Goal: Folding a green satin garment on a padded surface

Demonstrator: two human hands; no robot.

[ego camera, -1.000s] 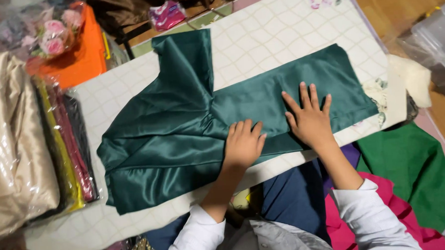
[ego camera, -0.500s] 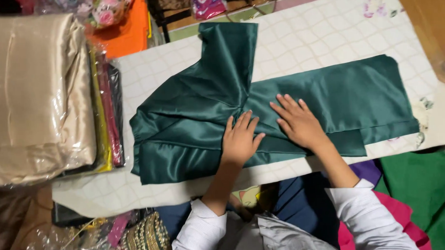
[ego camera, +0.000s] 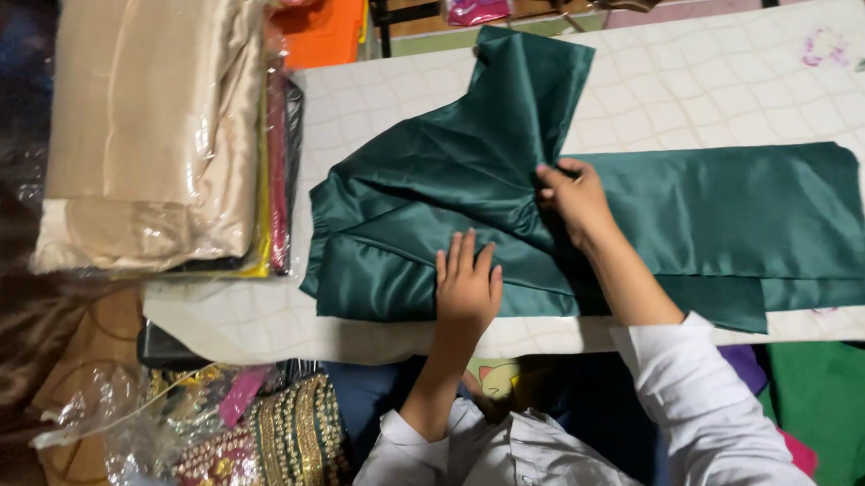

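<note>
A dark green satin cloth lies spread across the white quilted table, reaching almost to its near edge, with one flap running up toward the far edge. The right hand pinches a fold at the cloth's middle, wrist bent, forearm angled back to a white sleeve. The left hand presses flat, fingers together and extended, on the cloth's near-left part. Plastic-wrapped beige fabric is stacked just past the table's left edge.

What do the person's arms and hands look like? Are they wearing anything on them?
Both arms wear light, whitish shirt sleeves pushed up, so the forearms are bare. The left hand and the right hand are bare too: no gloves, and no rings, watch or bracelets that I can see. The sleeves look like loose, soft cloth with folds.
</note>
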